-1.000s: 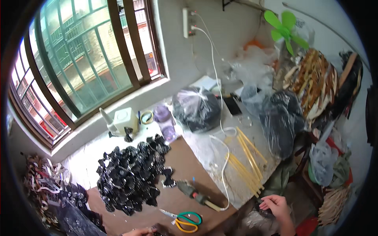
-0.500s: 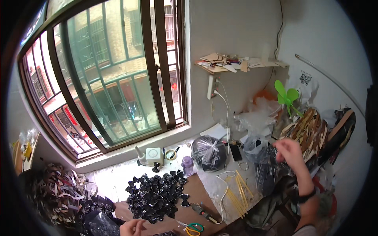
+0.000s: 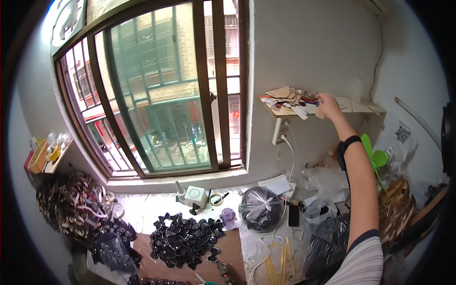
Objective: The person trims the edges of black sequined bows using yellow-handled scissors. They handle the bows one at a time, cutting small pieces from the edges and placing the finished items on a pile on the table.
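Note:
My right hand (image 3: 328,105) is raised at the wall shelf (image 3: 354,105), its arm stretched up across the right side. Its fingers are bent together at the edge of a clutter of card pieces (image 3: 280,93) and slim pen-like sticks; what they hold, if anything, is too small to make out. A dark band circles the wrist. My left hand is out of view. Down on the worktable lies a heap of black glittery bows (image 3: 185,240) on a brown sheet (image 3: 147,256). A glue gun (image 3: 223,272) and partly cut-off scissors (image 3: 204,279) lie at the heap's near right.
A purple bottle (image 3: 228,218), a stuffed black plastic bag (image 3: 260,209) and a phone (image 3: 294,215) stand or lie behind. Yellow sticks (image 3: 283,261) and a white cable (image 3: 293,164) are to the right. Ribbon strips (image 3: 76,204) pile up at left. A green fan (image 3: 375,154) is behind my arm.
My right hand has risen from above the bags at right to the shelf. My left hand has left the view at the bottom. The view has tilted up and shifted left.

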The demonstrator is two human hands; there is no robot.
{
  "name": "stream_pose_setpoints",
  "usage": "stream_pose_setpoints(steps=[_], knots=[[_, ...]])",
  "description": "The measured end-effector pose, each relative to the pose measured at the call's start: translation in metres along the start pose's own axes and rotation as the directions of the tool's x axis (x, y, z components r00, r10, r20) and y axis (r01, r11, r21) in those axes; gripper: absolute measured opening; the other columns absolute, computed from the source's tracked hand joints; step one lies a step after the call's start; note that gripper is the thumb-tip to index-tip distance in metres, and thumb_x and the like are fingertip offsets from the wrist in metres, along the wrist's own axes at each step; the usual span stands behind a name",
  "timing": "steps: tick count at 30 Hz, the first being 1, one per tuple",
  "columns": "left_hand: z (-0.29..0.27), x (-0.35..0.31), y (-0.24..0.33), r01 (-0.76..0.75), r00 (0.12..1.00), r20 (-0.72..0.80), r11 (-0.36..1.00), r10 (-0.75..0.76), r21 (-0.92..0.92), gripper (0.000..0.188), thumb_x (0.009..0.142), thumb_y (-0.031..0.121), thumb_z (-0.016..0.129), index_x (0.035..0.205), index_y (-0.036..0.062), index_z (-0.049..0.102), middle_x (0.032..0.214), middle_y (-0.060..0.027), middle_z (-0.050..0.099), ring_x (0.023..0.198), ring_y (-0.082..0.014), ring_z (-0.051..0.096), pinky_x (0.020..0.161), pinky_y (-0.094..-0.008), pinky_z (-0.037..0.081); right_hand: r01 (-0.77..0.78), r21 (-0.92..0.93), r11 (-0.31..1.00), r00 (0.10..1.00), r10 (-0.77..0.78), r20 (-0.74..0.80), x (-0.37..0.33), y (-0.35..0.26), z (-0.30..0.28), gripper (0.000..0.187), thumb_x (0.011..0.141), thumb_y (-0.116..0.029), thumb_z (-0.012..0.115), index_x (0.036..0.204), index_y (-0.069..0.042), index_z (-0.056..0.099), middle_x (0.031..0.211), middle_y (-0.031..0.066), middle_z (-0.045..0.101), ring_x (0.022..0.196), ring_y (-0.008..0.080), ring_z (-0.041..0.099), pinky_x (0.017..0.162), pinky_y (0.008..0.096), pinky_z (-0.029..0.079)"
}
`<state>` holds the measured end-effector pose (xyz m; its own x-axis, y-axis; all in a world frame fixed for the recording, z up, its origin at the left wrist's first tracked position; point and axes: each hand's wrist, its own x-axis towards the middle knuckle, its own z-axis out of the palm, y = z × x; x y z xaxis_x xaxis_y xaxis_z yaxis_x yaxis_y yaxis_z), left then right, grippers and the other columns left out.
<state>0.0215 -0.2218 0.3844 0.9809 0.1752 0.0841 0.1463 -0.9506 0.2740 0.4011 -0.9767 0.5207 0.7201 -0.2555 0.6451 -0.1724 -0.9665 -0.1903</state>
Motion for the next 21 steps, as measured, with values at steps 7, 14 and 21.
stream_pose_setpoints(steps=[7, 14, 21], knots=[[0.027, -0.056, -0.001, 0.254, 0.962, -0.106, 0.967, -0.253, -0.004, 0.026, 0.092, 0.023, 0.056, 0.1, 0.0007, 0.067, 0.09, -0.0198, 0.067, 0.082, -0.036, 0.064, 0.071, -0.0386, 0.051, -0.07, -0.192, 0.979, 0.973, 0.11, 0.203, 0.056, -0.004, 0.056, 0.034, 0.083, 0.001, 0.052, 0.115, -0.005, 0.06, 0.119, 0.0177, 0.058, 0.108, 0.0376, 0.055, 0.091, 0.0445, 0.047], [0.043, 0.008, 0.047, 0.174, 0.983, -0.054, 0.983, -0.177, -0.052, 0.024, 0.091, 0.021, 0.057, 0.099, -0.0003, 0.066, 0.089, -0.0193, 0.067, 0.08, -0.0352, 0.065, 0.07, -0.0384, 0.05, -0.025, -0.423, 0.906, 0.952, 0.15, 0.265, 0.101, 0.012, 0.034, 0.015, 0.074, -0.005, 0.065, 0.088, 0.002, 0.068, 0.099, 0.0188, 0.066, 0.089, 0.0362, 0.064, 0.077, 0.0435, 0.052], [0.078, 0.067, 0.069, -0.074, 0.994, 0.079, 0.993, 0.082, -0.092, 0.021, 0.092, 0.016, 0.056, 0.101, -0.0007, 0.065, 0.097, -0.0203, 0.066, 0.088, -0.0344, 0.063, 0.079, -0.0401, 0.049, -0.29, -0.277, 0.916, 0.884, 0.367, 0.29, 0.097, 0.039, -0.015, 0.018, 0.075, -0.009, 0.067, 0.089, 0.003, 0.066, 0.085, 0.0175, 0.067, 0.075, 0.0257, 0.066, 0.061, 0.0347, 0.052]])
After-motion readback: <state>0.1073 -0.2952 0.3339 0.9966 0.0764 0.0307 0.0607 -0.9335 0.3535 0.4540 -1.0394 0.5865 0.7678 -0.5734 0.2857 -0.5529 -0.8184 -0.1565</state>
